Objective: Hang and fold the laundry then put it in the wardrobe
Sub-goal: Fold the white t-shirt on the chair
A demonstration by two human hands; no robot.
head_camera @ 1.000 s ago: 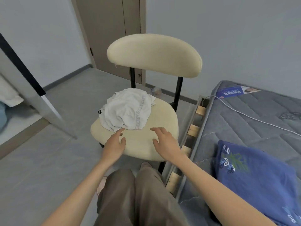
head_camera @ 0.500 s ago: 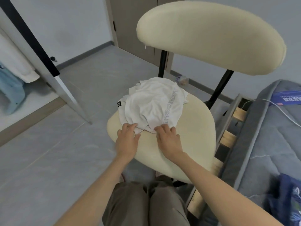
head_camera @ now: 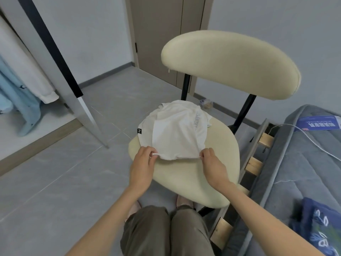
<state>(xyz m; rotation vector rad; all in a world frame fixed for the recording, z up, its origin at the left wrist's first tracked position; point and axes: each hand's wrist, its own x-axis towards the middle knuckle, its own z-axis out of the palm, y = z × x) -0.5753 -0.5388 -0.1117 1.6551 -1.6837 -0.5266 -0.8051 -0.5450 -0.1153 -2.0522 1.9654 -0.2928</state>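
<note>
Hands, pair: left hand (head_camera: 143, 164), bare forearm from 7 o'clock, fingers curled, pinching near edge of white garment (head_camera: 177, 133); right hand (head_camera: 212, 164), forearm from 5 o'clock, pinching likewise.

Near half of chair seat (head_camera: 217, 145) left bare; far half taken up by white garment (head_camera: 177, 132). Reach beyond barred high by backrest (head_camera: 230, 63); gap left beneath, between black posts (head_camera: 185, 87). Right side closed off by bed frame (head_camera: 258, 137) and mattress (head_camera: 304, 163), just beside seat. Left: open floor (head_camera: 64, 172), bounded by wardrobe door (head_camera: 60, 58).
</note>
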